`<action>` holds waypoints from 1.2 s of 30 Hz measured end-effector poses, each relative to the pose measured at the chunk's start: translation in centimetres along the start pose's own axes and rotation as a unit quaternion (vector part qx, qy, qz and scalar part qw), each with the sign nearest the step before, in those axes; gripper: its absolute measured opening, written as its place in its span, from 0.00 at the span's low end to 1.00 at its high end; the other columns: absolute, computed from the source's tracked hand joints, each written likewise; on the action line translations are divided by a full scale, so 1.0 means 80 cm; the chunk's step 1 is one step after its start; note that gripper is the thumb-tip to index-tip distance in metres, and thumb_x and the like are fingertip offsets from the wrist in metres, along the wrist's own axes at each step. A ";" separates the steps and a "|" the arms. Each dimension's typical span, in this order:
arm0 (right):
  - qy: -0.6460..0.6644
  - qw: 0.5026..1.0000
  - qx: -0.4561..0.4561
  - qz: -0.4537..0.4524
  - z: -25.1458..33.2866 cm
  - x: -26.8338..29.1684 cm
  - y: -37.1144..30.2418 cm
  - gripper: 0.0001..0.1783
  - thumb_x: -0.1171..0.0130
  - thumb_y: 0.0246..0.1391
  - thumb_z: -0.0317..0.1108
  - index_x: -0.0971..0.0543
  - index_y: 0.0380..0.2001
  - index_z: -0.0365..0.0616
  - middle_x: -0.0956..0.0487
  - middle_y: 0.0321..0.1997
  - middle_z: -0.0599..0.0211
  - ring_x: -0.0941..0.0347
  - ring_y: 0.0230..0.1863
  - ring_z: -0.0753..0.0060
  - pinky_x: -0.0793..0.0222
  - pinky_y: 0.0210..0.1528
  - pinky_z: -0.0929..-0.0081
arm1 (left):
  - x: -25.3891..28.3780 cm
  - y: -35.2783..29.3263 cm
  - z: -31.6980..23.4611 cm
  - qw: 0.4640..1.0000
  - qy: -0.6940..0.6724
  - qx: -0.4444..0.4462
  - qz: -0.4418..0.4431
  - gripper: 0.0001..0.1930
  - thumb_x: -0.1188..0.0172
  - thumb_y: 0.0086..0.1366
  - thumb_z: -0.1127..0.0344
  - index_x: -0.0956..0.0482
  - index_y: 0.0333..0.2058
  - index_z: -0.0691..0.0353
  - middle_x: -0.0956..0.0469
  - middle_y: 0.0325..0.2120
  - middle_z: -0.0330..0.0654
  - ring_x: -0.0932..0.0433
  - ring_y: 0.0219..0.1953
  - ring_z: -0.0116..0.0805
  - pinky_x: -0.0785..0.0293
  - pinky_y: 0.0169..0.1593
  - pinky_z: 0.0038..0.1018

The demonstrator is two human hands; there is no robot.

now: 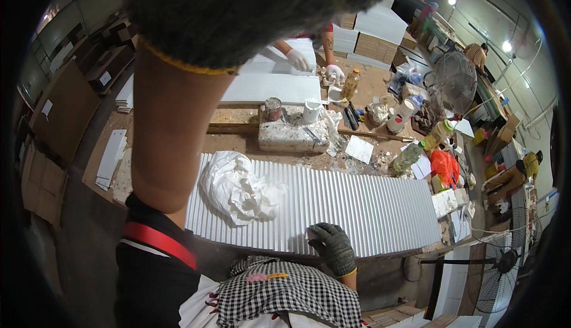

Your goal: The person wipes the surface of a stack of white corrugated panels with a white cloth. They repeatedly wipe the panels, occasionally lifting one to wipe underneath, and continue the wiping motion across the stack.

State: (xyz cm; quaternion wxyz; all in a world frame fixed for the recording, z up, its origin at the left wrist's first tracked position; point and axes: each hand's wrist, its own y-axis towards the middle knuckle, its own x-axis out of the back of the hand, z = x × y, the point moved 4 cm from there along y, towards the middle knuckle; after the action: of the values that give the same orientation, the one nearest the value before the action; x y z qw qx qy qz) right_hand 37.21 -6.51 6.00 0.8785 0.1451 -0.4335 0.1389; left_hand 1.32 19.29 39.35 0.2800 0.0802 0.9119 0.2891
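Note:
My left hand (238, 12), in a dark knitted glove with a yellow cuff, is raised very close to the camera and fills the top of the picture. Its fingers are not distinguishable. My right hand (334, 249), gloved in dark grey, is closed at the near edge of a row of white slats (363, 209). Between its thumb and fingers shows a small pale piece (311, 234), whose kind I cannot make out. A crumpled white cloth (238, 188) lies on the slats, left of that hand.
Beyond the slats, a stained white block (291, 134) carries a paint-smeared can (272, 109) and a white cup (311, 111). Bottles (408, 158) and a red plastic bag (445, 168) lie to the right. A co-worker's gloved hands (298, 61) work across the table. Fans (455, 82) stand at right.

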 end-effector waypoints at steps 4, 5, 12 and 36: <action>-0.012 1.000 -0.007 0.008 -0.001 0.003 -0.006 0.25 0.24 0.56 0.37 0.15 0.57 0.47 0.14 0.57 0.56 0.18 0.57 0.45 0.20 0.61 0.48 | 0.014 0.023 -0.044 0.999 -0.046 -0.011 -0.004 0.30 0.47 0.81 0.55 0.32 0.75 0.61 0.31 0.74 0.54 0.35 0.76 0.52 0.45 0.80 0.52; -0.019 1.000 -0.017 0.013 -0.002 0.003 -0.008 0.25 0.24 0.56 0.37 0.14 0.57 0.47 0.14 0.57 0.56 0.18 0.57 0.45 0.20 0.61 0.48 | 0.011 0.026 -0.052 0.998 -0.059 -0.014 0.011 0.29 0.47 0.82 0.55 0.32 0.75 0.61 0.31 0.74 0.54 0.35 0.76 0.53 0.45 0.81 0.52; 0.018 0.999 -0.047 -0.009 -0.013 0.004 -0.013 0.24 0.22 0.56 0.35 0.13 0.56 0.48 0.13 0.55 0.57 0.18 0.56 0.46 0.19 0.60 0.51 | -0.075 -0.020 -0.042 0.964 -0.190 0.060 0.179 0.28 0.48 0.83 0.57 0.32 0.75 0.61 0.31 0.74 0.53 0.36 0.76 0.53 0.46 0.81 0.53; -0.028 0.998 0.033 0.051 -0.019 0.012 0.010 0.23 0.25 0.59 0.41 0.13 0.56 0.50 0.13 0.56 0.58 0.17 0.56 0.48 0.21 0.61 0.50 | -0.294 -0.224 0.050 0.852 -0.342 0.023 0.395 0.29 0.36 0.76 0.62 0.31 0.70 0.69 0.21 0.60 0.54 0.20 0.58 0.47 0.22 0.65 0.42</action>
State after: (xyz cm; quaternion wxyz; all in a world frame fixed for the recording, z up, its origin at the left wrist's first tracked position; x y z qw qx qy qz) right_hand 38.54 -5.06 5.99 0.8523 0.1555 -0.4601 0.1941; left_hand 23.41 -0.74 37.28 0.4343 0.5341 0.6564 0.3086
